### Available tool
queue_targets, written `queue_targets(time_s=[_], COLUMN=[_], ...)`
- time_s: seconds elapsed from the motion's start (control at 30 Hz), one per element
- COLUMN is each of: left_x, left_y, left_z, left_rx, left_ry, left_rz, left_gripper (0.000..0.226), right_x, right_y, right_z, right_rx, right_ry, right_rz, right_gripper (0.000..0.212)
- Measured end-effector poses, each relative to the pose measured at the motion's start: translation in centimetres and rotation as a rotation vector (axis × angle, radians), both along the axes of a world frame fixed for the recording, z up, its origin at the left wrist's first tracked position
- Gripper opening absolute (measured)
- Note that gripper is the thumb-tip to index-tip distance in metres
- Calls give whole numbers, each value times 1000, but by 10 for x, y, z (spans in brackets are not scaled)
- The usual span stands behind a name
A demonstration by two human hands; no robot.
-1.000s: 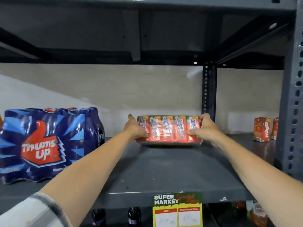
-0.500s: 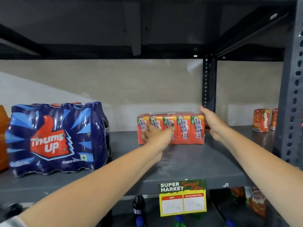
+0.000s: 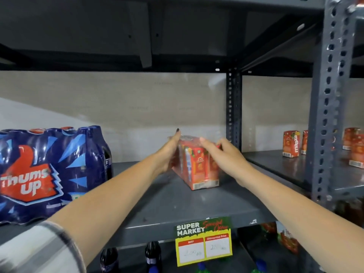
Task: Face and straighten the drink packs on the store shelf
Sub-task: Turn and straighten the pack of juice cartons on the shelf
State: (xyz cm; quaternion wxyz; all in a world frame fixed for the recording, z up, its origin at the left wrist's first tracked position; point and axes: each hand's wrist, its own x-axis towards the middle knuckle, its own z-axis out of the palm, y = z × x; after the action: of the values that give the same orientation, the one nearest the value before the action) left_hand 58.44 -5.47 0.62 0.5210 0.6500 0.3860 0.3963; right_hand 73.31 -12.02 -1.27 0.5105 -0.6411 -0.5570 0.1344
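A shrink-wrapped pack of orange juice cartons (image 3: 199, 168) stands on the grey shelf (image 3: 189, 203), turned so a narrow end faces me. My left hand (image 3: 169, 152) lies flat against its left side, fingers straight and pointing up. My right hand (image 3: 222, 152) rests on its right side and top edge, fingers spread. Both hands press the pack between them. A big blue Thums Up bottle pack (image 3: 49, 170) stands upright at the left of the same shelf, label facing out.
Single orange juice cartons (image 3: 291, 143) stand on the neighbouring shelf at right, behind a perforated grey upright (image 3: 327, 115). A second upright (image 3: 234, 107) rises just behind the pack. A yellow price tag (image 3: 203, 241) hangs on the shelf edge. Dark bottles (image 3: 152, 255) stand below.
The juice pack has turned from its long side facing me to its narrow end facing me. My left hand moved from its front to its left side; my right hand came forward onto its right side.
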Motion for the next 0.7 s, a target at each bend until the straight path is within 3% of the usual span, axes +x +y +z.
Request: queue_targets(time_s=[0.07, 0.17, 0.2, 0.3, 0.47, 0.6, 0.7], left_x=[6, 9, 10, 14, 7, 2, -9], left_y=[-12, -22, -20, -8, 1, 1, 7], left_z=[-2, -9, -15, -24, -27, -27, -26], left_rx=[9, 53, 102, 216, 269, 305, 283], left_ry=[61, 83, 91, 111, 143, 146, 144], left_rz=[-31, -18, -7, 57, 14, -24, -130], left_gripper=[76, 138, 144, 120, 103, 99, 97], right_x=[3, 20, 21, 17, 7, 3, 0], right_y=[8, 40, 54, 91, 118, 116, 112], right_z=[8, 21, 22, 26, 42, 38, 37], right_rx=[-45, -60, -81, -198, -227, -285, -263], right_ry=[107, 274, 274, 283, 374, 507, 468], right_rz=[67, 103, 116, 239, 330, 405, 337], right_gripper=[71, 64, 62, 55, 11, 20, 18])
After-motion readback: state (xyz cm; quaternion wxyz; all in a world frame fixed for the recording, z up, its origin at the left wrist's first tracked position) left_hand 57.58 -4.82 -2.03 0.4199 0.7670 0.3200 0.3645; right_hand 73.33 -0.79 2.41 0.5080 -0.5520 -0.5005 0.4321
